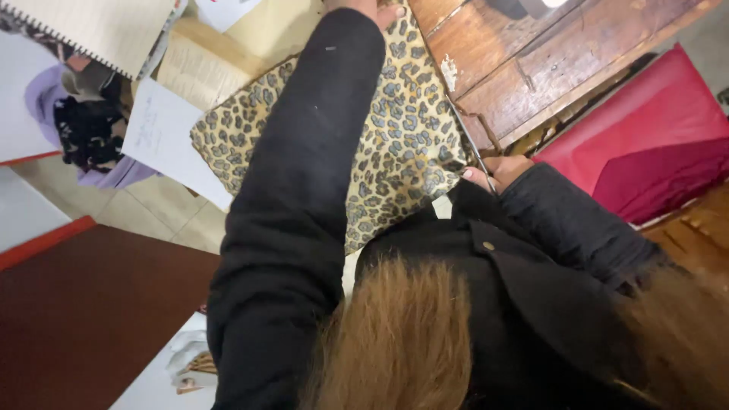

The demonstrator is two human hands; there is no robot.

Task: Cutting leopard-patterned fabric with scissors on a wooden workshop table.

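Reddish-brown hair and a black jacket collar fill the near edge. Beyond them, the leopard-print fabric piece (402, 144) lies spread on the worn wooden desk (531, 61). The left hand (372, 11) presses its far edge, mostly cut off by the frame, so whether it clenches is unclear. The right hand (497, 173) grips thin metal scissors (469, 144) at the cloth's right edge. Keeping the fabric taut and flat would steady the blades. The black sleeve hides the cloth's middle; white paper sheets (163, 137) lie left.
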